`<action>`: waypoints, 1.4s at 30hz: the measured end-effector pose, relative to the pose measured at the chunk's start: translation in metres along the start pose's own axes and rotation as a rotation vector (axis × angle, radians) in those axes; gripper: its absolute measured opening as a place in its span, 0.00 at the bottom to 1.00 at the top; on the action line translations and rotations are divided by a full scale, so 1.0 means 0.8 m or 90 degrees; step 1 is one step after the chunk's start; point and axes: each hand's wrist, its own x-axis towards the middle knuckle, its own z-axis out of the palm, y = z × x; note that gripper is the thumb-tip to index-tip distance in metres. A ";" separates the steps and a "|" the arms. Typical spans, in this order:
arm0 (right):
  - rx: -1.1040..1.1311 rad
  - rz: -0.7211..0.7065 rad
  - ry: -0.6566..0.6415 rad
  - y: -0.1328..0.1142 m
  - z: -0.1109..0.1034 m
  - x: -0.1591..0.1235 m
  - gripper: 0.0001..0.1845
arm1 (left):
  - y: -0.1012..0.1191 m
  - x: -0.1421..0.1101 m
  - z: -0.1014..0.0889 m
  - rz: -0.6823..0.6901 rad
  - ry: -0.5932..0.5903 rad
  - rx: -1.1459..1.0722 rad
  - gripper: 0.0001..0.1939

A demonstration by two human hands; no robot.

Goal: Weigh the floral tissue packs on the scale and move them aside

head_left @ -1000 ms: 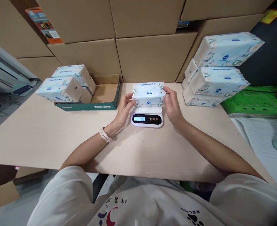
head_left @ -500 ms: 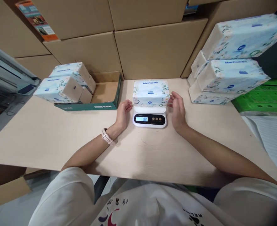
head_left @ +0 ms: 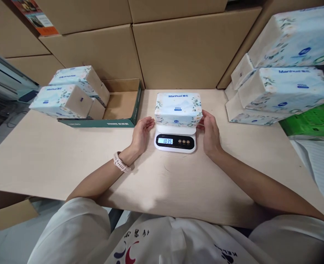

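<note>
A pale blue tissue pack (head_left: 178, 110) with a flower print lies on a white kitchen scale (head_left: 175, 149), whose lit display reads about 103.5. At the pack's left end, my left hand (head_left: 142, 134) is open, fingers slightly bent, with a narrow gap to the wrapper. My right hand (head_left: 211, 134) is beside the right end, its fingers loosely curved; the fingertips are partly hidden at the pack's edge, and I cannot tell whether they touch it. Neither hand grips the pack.
On the left, a green shallow cardboard box (head_left: 123, 122) carries several tissue packs (head_left: 72, 99). More packs (head_left: 285, 88) are stacked at the right, near green packages (head_left: 313, 123). Large cartons (head_left: 189, 55) line the back of the table (head_left: 162, 183). An open carton (head_left: 13, 214) stands below left.
The scale's reading has gone from a low figure, about 9.2, to about 103.5. My hands stay at the pack's two ends. The camera view has shifted slightly.
</note>
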 end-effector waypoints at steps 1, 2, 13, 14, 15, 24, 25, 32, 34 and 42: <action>0.006 0.004 0.002 0.000 0.000 0.000 0.42 | 0.000 0.000 0.000 -0.001 -0.002 0.000 0.12; 0.012 0.007 0.004 -0.001 0.000 0.000 0.42 | 0.001 0.000 -0.001 -0.002 -0.005 -0.001 0.11; -0.006 0.009 -0.008 -0.001 -0.003 -0.001 0.41 | 0.004 -0.001 0.000 -0.014 -0.015 -0.002 0.10; -0.003 0.010 -0.007 -0.001 -0.003 0.000 0.41 | 0.004 -0.001 0.000 -0.014 -0.015 -0.003 0.10; 0.001 0.010 -0.004 -0.001 -0.003 0.000 0.41 | 0.004 -0.001 0.000 -0.012 -0.014 -0.005 0.10; 0.043 0.004 0.052 -0.004 0.002 -0.001 0.43 | 0.006 -0.003 0.004 -0.011 -0.015 -0.031 0.07; 0.046 0.003 0.053 -0.003 0.002 0.000 0.43 | 0.006 -0.003 0.004 -0.011 -0.013 -0.028 0.07; 0.050 0.008 0.050 -0.001 0.002 -0.001 0.42 | 0.006 -0.003 0.004 -0.006 -0.015 -0.002 0.07; 0.049 0.009 0.048 -0.001 0.002 -0.001 0.41 | 0.006 -0.003 0.004 -0.003 -0.014 0.005 0.07; 0.041 0.007 0.051 -0.001 0.002 -0.001 0.42 | 0.008 -0.005 0.006 -0.008 -0.007 0.000 0.06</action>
